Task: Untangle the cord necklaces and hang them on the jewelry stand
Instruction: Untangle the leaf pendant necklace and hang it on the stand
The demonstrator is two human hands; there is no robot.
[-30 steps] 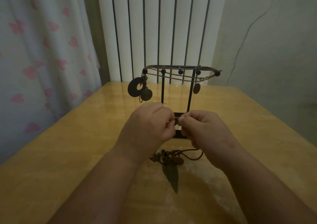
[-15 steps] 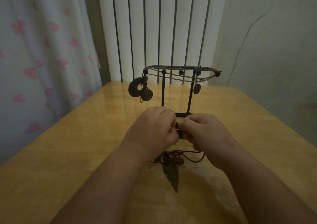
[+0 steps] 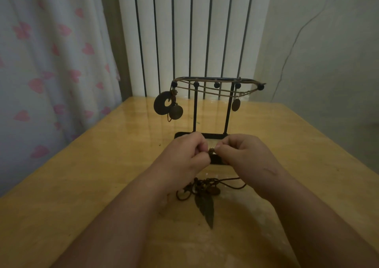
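Observation:
A black metal jewelry stand (image 3: pixel 194 111) rises at the table's middle, its top bar carrying cord necklaces: a ring pendant (image 3: pixel 162 103) and round disc (image 3: pixel 176 112) at the left, an oval pendant (image 3: pixel 235 104) at the right. My left hand (image 3: pixel 184 157) and my right hand (image 3: pixel 244 155) meet in front of the stand's base, fingertips pinching a small knot of brown cord (image 3: pixel 211 150) between them. Below the hands lies a tangled bundle of cord and beads (image 3: pixel 203 188) with a dark leaf pendant (image 3: pixel 206 208) pointing toward me.
The wooden table (image 3: pixel 82 185) is glossy, with its left edge near a white curtain with pink hearts (image 3: pixel 51 62). White vertical slats (image 3: pixel 184 31) stand behind the stand, and a plain wall (image 3: pixel 328 52) is at the right.
Both hands have dropped slightly and drawn closer to me while still pinching the cord. The tangled bundle on the table has shifted a little.

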